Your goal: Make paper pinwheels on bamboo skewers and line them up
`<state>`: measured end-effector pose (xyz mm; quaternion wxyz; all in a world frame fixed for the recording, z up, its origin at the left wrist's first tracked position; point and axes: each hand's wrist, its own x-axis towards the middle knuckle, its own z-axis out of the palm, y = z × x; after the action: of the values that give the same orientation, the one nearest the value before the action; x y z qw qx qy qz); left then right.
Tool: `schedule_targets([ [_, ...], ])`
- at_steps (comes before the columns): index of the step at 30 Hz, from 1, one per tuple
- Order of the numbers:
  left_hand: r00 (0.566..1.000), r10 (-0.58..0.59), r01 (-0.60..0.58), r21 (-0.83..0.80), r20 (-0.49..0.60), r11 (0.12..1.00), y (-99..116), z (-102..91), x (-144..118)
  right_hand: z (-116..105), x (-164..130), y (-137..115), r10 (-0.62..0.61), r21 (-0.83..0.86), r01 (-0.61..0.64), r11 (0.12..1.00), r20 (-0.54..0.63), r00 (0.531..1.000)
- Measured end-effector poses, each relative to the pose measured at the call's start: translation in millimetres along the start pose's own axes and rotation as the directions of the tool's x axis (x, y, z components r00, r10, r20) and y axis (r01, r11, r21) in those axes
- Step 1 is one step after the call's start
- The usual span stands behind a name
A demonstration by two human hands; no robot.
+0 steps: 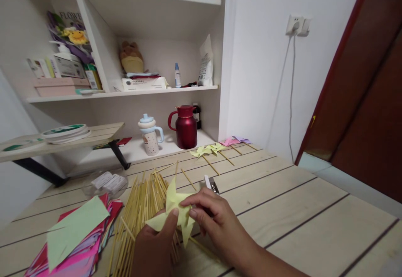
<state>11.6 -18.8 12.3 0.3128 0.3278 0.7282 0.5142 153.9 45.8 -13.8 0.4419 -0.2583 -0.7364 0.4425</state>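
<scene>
A pale yellow paper pinwheel (171, 194) is held up over the table, its blades folded and pointing outward. My left hand (155, 241) grips it from below left, the thumb pressed near its middle. My right hand (215, 214) closes on it from the right, fingertips touching the centre and a right blade. What lies under those fingertips is hidden. A thin stick (204, 248) runs out below the pinwheel to the lower right; I cannot tell whether it is attached. Many bamboo sticks (138, 201) lie in a loose pile beside my left hand.
Coloured paper sheets (73, 231) are stacked at the left, near a clear dish (121, 185) of small packets. Yellow pinwheels (209, 149) and pink and purple ones (230, 141) lie at the back. A red jug (186, 128) and a cup (151, 138) stand behind.
</scene>
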Motion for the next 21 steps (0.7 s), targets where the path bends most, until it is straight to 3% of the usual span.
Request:
schedule_targets([
  [11, 0.999, -0.041, 0.041, -0.055, 0.003, 0.998, 23.4, -1.7, -8.1, -4.1, 1.2, 3.1, 0.066, 0.092, -0.074, 0.993, 0.085, 0.994],
  [16, 1.000, -0.001, 0.000, -0.008, -0.015, 1.000, 4.0, -2.4, 3.0, -5.0, 3.2, 5.4, 0.077, 0.174, -0.096, 0.980, 0.115, 0.990],
  [21, 0.971, 0.237, -0.235, 0.114, -0.007, 0.965, -21.1, -12.0, 16.2, -6.5, 4.6, 3.6, 0.122, 0.218, -0.150, 0.964, 0.135, 0.983],
])
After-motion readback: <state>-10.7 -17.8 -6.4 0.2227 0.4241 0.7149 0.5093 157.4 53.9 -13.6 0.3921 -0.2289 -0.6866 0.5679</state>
